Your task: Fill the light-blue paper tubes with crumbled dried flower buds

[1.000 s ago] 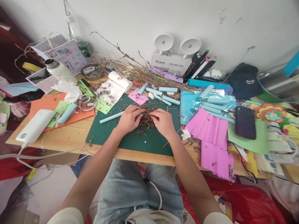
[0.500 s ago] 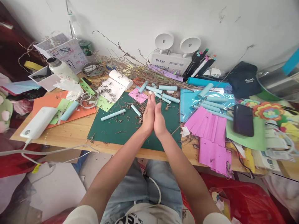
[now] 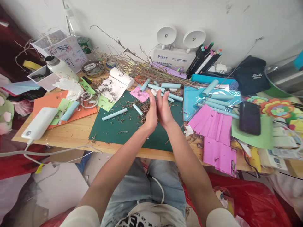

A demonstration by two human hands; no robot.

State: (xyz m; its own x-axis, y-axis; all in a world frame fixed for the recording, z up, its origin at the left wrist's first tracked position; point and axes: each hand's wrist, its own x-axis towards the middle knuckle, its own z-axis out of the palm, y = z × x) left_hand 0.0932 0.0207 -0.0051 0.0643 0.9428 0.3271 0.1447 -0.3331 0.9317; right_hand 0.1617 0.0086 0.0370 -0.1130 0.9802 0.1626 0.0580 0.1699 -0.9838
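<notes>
I am holding my left hand (image 3: 151,112) and right hand (image 3: 165,108) up, palms facing, all fingers stretched flat, gripping nothing visible. Dried bits (image 3: 144,108) are lying just beneath on one green mat (image 3: 111,132), beside two blue paper rolls (image 3: 115,114).

Bright, even daylight, soft faint shadows under the hands (image 3: 157,110); mild glare on the white wall (image 3: 132,22); wide-angle bending at edges; corners slightly soft, centre sharp.
</notes>
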